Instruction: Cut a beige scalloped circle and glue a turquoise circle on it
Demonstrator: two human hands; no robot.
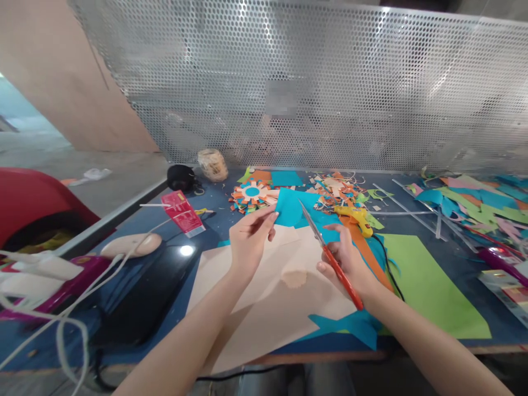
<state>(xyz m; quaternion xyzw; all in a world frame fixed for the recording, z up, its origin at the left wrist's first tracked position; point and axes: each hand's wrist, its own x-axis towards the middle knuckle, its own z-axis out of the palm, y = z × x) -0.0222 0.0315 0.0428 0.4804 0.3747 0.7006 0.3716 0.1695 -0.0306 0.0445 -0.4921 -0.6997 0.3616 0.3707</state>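
Note:
My left hand (252, 235) pinches the left edge of a blue piece of paper (293, 204), held up above the table. In my right hand (345, 256) are scissors (336, 267) with red-orange handles, their blades pointing up and left towards the blue paper. The blades look closed or nearly so. Below both hands lies a large beige sheet of paper (247, 324), with a small scallop-edged beige cutout (294, 278) on it. A blue paper scrap (346, 325) rests at the sheet's lower right.
A yellow glue gun (358, 219) lies beyond my right hand, beside green paper (433, 286). Orange and beige cuttings (336, 190) are heaped at the back. On the left are a black phone-like slab (144, 300), a mouse (132, 245) and a power strip (78, 280).

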